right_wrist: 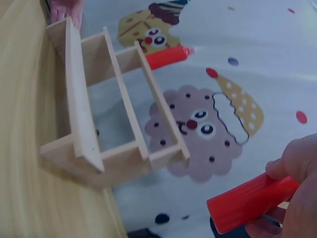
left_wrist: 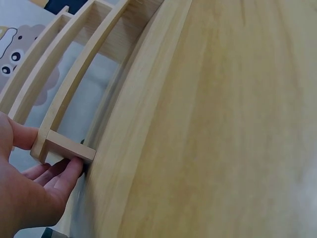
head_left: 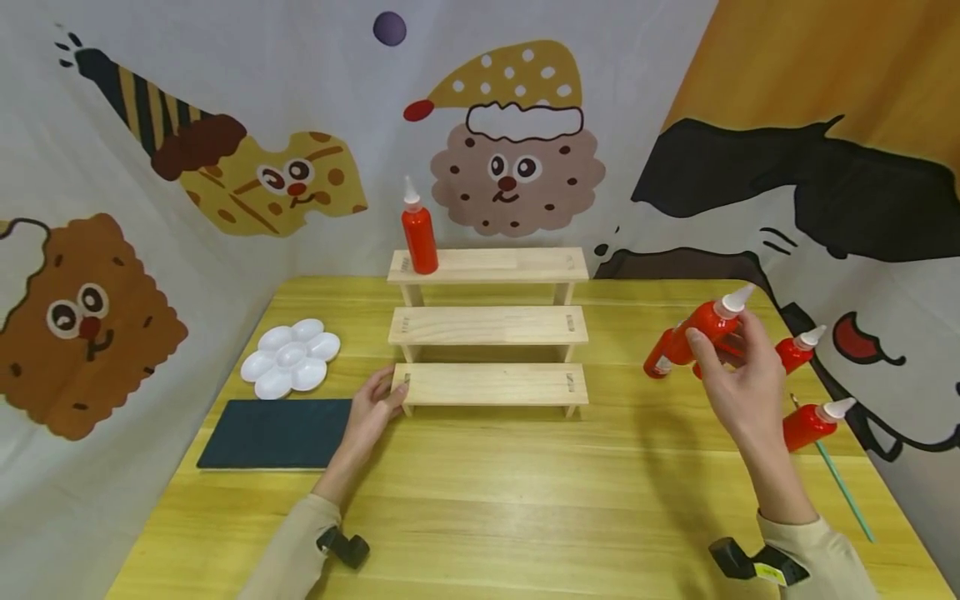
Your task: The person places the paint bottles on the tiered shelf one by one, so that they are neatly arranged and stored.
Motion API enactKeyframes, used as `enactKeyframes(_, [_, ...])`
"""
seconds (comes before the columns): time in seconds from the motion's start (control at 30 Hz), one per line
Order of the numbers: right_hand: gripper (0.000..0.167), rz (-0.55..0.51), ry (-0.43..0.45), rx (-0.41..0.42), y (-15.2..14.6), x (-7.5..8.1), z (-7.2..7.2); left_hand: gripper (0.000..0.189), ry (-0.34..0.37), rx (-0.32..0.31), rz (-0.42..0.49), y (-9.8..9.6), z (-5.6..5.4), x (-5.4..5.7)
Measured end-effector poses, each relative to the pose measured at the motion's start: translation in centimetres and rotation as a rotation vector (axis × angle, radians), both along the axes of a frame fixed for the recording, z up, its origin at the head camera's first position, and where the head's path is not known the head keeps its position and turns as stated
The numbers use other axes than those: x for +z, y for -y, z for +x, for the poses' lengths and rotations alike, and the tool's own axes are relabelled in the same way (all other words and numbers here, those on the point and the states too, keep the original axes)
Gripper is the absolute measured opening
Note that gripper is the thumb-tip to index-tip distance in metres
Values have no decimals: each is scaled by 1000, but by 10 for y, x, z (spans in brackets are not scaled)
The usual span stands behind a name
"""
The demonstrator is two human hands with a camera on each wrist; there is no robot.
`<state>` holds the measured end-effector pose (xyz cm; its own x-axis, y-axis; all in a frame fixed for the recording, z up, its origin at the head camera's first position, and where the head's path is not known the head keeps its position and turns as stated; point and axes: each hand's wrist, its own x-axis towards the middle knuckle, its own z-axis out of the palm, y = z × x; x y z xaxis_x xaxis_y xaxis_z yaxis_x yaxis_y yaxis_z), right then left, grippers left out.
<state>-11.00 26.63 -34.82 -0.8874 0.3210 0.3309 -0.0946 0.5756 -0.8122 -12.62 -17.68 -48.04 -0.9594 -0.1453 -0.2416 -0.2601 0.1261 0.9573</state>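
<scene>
A three-step light wooden stand [head_left: 491, 385] stands at the middle back of the table. My left hand [head_left: 369, 414] grips the left end of its lowest step; in the left wrist view, the thumb is by the board and the fingers [left_wrist: 69, 178] are at the end support. At the left end of the top step, a red squeeze bottle [head_left: 422, 242] with a white pointed nozzle stands upright. My right hand [head_left: 750, 387] holds another red squeeze bottle [right_wrist: 247, 203] in the air, right of the stand, tilted with its nozzle up and to the right.
More red bottles lie at the right, including one near the front [head_left: 808, 427] and one behind the hand [head_left: 795, 354]. Beside them is a thin green brush-like stick [head_left: 843, 492]. At left are a white flower-shaped palette [head_left: 288, 357] and a dark rectangular board [head_left: 273, 433].
</scene>
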Motion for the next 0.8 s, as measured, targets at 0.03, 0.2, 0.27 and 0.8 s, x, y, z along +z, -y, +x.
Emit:
enactKeyframes(0.03, [51,-4,-18,19,3,2,-3,57,0,-2,-2,0,0,0])
enactKeyframes(0.2, [50,-9,-107,133,24,13,-19,58,2,-11,-9,1,-1,0])
enactKeyframes(0.27, [49,5,-116,168,32,18,-27,58,6,-12,-12,2,-1,0])
enactKeyframes(0.8, [46,-19,-81,407,96,36,-82,59,18,-17,-4,2,-1,-1])
